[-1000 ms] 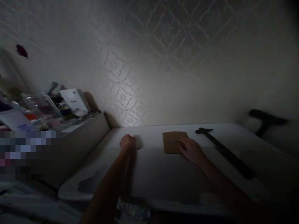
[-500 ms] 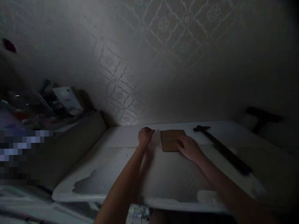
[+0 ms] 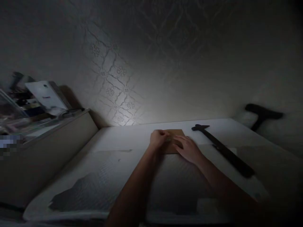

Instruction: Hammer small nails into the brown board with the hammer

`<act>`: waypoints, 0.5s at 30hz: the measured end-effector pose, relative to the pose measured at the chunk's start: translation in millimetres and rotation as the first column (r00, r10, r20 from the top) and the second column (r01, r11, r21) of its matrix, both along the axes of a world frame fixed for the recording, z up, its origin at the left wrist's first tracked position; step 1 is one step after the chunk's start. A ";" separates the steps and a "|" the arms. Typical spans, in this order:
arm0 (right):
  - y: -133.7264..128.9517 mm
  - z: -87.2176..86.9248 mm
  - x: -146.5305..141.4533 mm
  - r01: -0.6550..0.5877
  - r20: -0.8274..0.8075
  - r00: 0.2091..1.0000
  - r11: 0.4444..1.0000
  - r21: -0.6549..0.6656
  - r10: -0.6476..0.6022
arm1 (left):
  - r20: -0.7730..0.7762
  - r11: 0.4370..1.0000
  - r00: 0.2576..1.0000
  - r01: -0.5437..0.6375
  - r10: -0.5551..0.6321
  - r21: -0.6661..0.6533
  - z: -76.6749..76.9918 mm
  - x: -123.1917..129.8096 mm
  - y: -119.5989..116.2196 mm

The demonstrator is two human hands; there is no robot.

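Note:
A brown rectangular board [image 3: 170, 151] lies flat on the white table, with small shiny bits in a cluster near its middle. Over its left part is my left hand [image 3: 157, 139], thumb and fingertips pinched just beside those bits. What the pinch holds, if anything, is too small and dark to make out. My right hand [image 3: 188, 148] rests on the board's right side, fingers stretched out across it and nothing gripped. To the right of that hand a dark hammer [image 3: 222, 149] lies slantwise on the table, head at the far end.
The white table [image 3: 127, 134] meets a patterned wall [image 3: 142, 63] at the back. On the left stands a raised cabinet [image 3: 68, 138] crowded with boxes, among them a white box [image 3: 46, 96]. A dark T-shaped thing [image 3: 261, 115] shows at the right.
My left hand has moved right, from beside the board to over it, and now pinches near the shiny bits. The right hand's fingers have spread a little. The view has shifted.

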State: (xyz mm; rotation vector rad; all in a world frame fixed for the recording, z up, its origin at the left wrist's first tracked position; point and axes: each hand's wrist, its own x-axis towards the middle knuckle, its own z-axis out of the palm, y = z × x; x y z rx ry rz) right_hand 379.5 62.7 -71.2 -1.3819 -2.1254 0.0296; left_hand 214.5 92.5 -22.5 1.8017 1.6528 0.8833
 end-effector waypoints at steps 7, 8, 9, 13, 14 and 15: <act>0.2 -1.1 1.3 -0.006 -0.037 0.999 1.000 -0.017 0.005 | -0.078 0.992 0.989 0.129 -0.128 0.005 -4.9 7.7 -1.5; -0.2 -0.6 1.2 -0.003 -0.035 0.999 1.000 -0.020 0.002 | -0.102 0.992 0.987 0.124 -0.123 0.002 -5.2 9.0 -1.9; -0.6 0.0 1.0 0.002 -0.033 0.999 1.000 -0.024 -0.003 | -0.124 0.994 0.986 0.113 -0.113 -0.004 -5.4 10.0 -2.1; -1.5 1.4 0.4 -0.001 -0.038 0.999 1.000 -0.024 0.000 | -0.175 0.996 0.981 0.079 -0.083 -0.030 -5.4 10.4 -2.0; -1.6 1.5 0.4 0.000 -0.043 0.999 1.000 -0.025 -0.001 | -0.182 0.996 0.980 0.079 -0.084 -0.035 -5.3 10.1 -1.9; -1.7 1.6 0.4 0.000 -0.046 0.999 1.000 -0.027 -0.002 | -0.187 0.996 0.979 0.079 -0.085 -0.039 -5.1 9.8 -1.9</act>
